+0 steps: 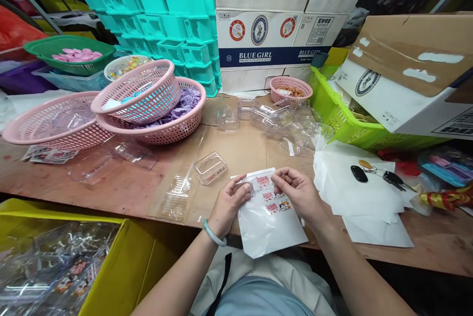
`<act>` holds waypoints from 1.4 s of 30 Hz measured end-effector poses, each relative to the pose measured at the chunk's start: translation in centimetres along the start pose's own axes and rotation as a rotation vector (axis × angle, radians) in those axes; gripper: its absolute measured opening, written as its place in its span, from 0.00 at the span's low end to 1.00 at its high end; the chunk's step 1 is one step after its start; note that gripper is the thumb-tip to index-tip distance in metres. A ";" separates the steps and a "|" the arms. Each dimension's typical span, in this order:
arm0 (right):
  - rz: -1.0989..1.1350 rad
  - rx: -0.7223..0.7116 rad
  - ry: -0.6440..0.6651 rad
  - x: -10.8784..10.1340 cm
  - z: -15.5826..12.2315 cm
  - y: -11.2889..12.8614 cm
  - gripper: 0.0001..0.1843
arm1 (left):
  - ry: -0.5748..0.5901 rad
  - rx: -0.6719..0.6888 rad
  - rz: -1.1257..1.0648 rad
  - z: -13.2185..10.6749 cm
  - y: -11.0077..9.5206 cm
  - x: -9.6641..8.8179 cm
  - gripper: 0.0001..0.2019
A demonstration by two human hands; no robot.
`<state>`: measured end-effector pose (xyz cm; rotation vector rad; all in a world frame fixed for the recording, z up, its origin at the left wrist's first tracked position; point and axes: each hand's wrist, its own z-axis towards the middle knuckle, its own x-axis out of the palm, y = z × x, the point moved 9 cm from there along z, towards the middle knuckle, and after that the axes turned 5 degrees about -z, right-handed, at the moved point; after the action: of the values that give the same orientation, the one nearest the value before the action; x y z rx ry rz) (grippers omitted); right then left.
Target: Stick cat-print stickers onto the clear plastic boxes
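Observation:
A white sheet of printed stickers [271, 232] is held tilted over the table's front edge, with rows of red print and orange-and-white cat pictures on its upper half. My left hand [229, 204] grips its left edge, thumb on top. At the upper right of the sheet, my right hand [298, 192] has thumb and forefinger pinched together at a cat sticker in the top row. The fingertips hide most of that sticker, so I cannot tell whether it is peeled off. Just beyond my left hand lies a small clear plastic box [210, 167].
Several clear plastic boxes [288, 126] lie heaped farther back. Pink baskets [148, 131] stand left, a green crate [340, 114] right. Blank white sheets [354, 183] bear keys [359, 173]. A yellow bin [136, 257] of clear boxes is at lower left. Beer cartons [266, 79] stand behind.

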<state>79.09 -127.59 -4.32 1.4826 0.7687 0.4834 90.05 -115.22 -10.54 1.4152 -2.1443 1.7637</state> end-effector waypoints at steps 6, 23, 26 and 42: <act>-0.011 0.007 0.036 0.2 -0.3 -0.1 0.15 | 0.014 -0.008 0.016 0.2 0.0 -0.1 0.27; -0.076 0.002 0.069 0.8 -0.2 0.0 0.15 | 0.023 -0.016 0.010 0.2 0.0 -0.1 0.27; -0.167 -0.024 0.036 0.9 -0.4 0.0 0.14 | 0.014 -0.005 0.029 0.1 -0.1 0.1 0.26; -0.231 0.007 0.034 0.0 -0.6 -0.9 0.47 | 0.132 0.089 0.163 -0.9 -2.2 1.9 0.27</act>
<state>78.49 -127.20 -5.12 1.3740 0.9563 0.3311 89.86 -115.49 -7.55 1.1329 -2.1939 1.9691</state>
